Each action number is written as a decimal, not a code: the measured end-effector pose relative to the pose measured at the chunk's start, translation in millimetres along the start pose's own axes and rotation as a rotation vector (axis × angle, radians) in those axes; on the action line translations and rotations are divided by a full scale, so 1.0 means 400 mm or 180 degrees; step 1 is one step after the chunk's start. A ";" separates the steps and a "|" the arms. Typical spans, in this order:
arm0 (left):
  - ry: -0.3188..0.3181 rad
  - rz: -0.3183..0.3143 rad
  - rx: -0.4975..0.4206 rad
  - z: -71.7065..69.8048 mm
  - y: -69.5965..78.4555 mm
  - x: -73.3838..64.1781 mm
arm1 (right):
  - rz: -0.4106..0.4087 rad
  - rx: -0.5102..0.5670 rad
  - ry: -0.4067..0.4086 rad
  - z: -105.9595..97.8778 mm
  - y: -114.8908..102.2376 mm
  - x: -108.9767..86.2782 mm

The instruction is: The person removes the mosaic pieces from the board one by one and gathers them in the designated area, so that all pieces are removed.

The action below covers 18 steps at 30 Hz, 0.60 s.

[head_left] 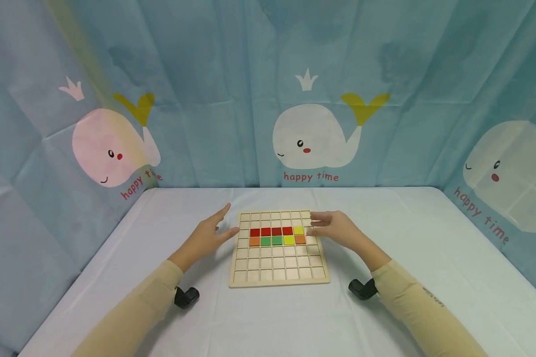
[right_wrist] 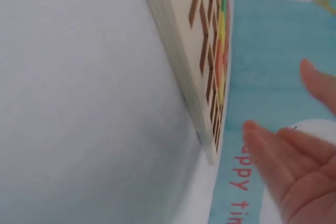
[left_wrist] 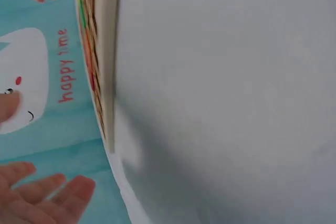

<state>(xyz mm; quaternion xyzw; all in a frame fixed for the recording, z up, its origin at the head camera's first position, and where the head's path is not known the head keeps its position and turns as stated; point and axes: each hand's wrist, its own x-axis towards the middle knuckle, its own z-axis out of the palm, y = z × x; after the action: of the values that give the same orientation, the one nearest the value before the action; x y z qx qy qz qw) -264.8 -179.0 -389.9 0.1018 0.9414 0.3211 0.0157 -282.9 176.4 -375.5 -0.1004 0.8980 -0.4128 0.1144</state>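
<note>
A pale wooden grid board (head_left: 272,275) lies flat on the white table. Across its middle run two rows of coloured square tiles: red tiles (head_left: 265,232) and a yellow one (head_left: 299,230) in the farther row, then orange, green (head_left: 271,241), yellow and orange in the nearer row. My left hand (head_left: 207,237) hovers beside the board's left edge, fingers spread and holding nothing. On the other side, my right hand (head_left: 337,228) is at the right edge, its fingertips overlapping the border in the head view. The right wrist view shows that hand (right_wrist: 294,166) with relaxed fingers and nothing between them.
The white tablecloth (head_left: 169,327) surrounds the board on all sides. Behind and beside the table hangs a blue curtain (head_left: 214,144) printed with whales. Black wrist-worn devices (head_left: 187,298) stick out below both sleeves.
</note>
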 end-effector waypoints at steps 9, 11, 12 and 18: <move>-0.0016 -0.0454 -0.0397 0.008 0.024 0.003 | 0.0426 0.0366 0.0110 0.006 0.006 0.016; -0.0042 -0.0536 -0.0496 0.008 0.028 0.003 | 0.0521 0.0369 0.0125 0.007 0.006 0.019; -0.0053 -0.0582 -0.0569 0.008 0.029 0.002 | 0.0556 0.0377 0.0128 0.007 0.006 0.020; -0.0127 -0.0881 -0.1081 0.009 0.035 0.000 | 0.0648 0.0462 0.0117 0.008 0.004 0.032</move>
<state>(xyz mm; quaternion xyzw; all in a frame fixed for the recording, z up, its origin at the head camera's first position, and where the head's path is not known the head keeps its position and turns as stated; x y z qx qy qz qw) -262.1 -165.9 -384.1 -0.0261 0.8783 0.4678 0.0951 -294.2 171.7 -380.4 0.0074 0.8733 -0.4647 0.1462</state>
